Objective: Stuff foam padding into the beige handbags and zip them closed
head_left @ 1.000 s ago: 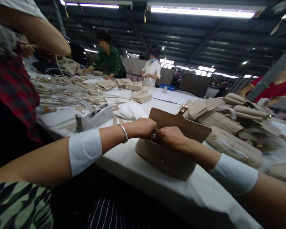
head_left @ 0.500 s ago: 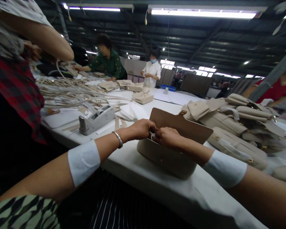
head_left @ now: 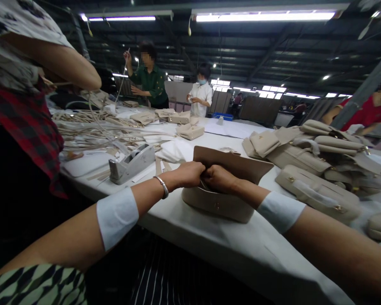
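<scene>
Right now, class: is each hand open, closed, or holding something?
Left hand: closed at the mouth of the beige handbag; what it pinches is hidden.
Right hand: closed, touching the left at the same spot; its grip is hidden too.

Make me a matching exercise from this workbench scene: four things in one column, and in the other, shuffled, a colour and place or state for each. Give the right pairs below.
Things
1. handbag
2. tape dispenser
3. bracelet
4. crate

Colour and place or state
A. grey, on the table, left of the left hand
B. silver, round the left wrist
C. beige, flap up, gripped at its mouth by the left hand and the right hand
D. blue, far off past the table's end

Pairs: 1-C, 2-A, 3-B, 4-D
</scene>
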### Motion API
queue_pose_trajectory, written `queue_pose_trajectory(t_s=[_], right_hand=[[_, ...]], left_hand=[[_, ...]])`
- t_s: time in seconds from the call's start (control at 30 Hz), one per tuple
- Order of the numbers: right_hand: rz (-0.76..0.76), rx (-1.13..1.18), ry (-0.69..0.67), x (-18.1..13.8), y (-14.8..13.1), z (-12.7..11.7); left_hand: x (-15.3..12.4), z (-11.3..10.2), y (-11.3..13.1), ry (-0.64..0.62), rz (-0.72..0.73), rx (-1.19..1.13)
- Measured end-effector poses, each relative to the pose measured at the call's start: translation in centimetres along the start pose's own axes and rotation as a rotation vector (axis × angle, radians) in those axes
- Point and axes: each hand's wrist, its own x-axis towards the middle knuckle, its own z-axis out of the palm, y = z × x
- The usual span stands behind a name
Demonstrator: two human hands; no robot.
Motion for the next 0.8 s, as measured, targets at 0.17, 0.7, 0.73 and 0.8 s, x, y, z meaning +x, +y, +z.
queue_pose_trajectory(t_s=[0.17,0.7,0.73,0.8], right_hand=[[0.007,0.082,-0.035,-1.1,-0.7,-2.6],[-0.102,-0.063,0.160,-4.6,2.6,-2.7],[-0.113,-0.049,0.141,-4.2,2.6,-2.4],[-0.139,-0.027,0.088,-3.7,2.4,-2.1]], left_hand=[[-0.6,0.2,-0.6,0.008,-0.021,-0.025],[0.1,1.9,-2.2,0.066,0.080,-0.455],[0.0,2.1,-2.5,0.071,0.082,-0.457],[0.0,2.2,-2.9,0.099,0.084,-0.419]])
